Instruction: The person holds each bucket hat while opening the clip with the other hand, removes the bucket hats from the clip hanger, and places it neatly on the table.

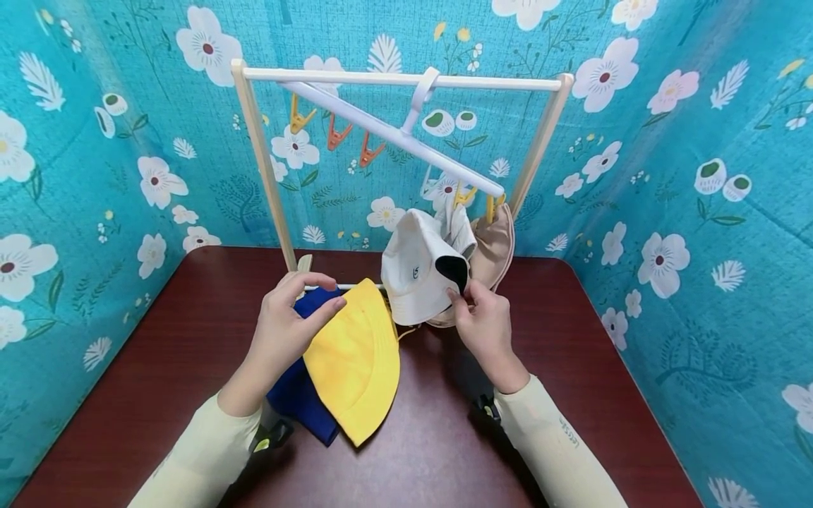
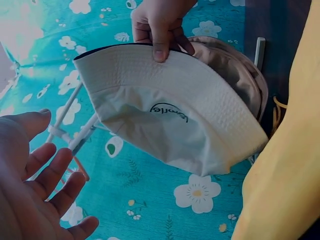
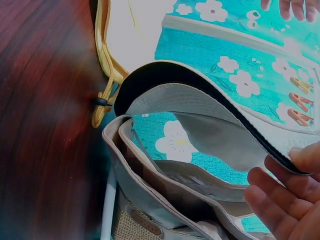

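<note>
My right hand [image 1: 485,321] pinches the brim of a white bucket hat [image 1: 406,264] between thumb and fingers. The hat has a dark underside and small dark lettering, seen well in the left wrist view. My left hand [image 1: 288,321] is raised with thumb and fingers apart and nothing between them, in front of a yellow bucket hat [image 1: 356,360]. That hat lies over a dark blue cloth item [image 1: 295,395]. Behind the white hat, a beige hat [image 1: 495,247] and a pale grey-white piece [image 1: 459,227] hang from yellow clips.
A wooden rack [image 1: 552,134] carries a white hanger [image 1: 362,116] that slopes down to the right. Yellow and orange clips [image 1: 339,132] hang from its left half. Flowered teal cloth [image 1: 635,212] surrounds the dark red-brown table [image 1: 552,423].
</note>
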Tool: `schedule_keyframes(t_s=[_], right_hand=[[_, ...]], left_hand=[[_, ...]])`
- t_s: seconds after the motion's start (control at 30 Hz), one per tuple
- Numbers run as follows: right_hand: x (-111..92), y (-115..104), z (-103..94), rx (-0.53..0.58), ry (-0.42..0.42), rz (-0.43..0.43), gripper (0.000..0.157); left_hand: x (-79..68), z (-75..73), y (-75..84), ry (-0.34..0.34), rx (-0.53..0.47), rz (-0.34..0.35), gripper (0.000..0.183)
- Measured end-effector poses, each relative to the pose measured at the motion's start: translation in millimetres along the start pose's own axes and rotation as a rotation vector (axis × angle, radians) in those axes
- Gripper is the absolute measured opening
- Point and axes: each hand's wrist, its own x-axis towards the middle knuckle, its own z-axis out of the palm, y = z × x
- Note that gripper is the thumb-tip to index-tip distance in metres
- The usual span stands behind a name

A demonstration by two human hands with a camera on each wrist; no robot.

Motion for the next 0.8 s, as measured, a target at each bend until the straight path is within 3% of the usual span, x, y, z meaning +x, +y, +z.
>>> schedule_keyframes(t_s=[0.47, 0.8], right_hand=[[15, -2, 3.9, -0.052, 0.0, -0.061, 0.024], [28, 1, 15.3, -0.126, 0.055, -0.134, 0.023]], left_hand=[[-2.2, -1.5, -8.7, -0.013, 0.015, -0.054, 0.023], [-0.4, -3.1, -12.6, -0.012, 0.013, -0.072, 0.023]])
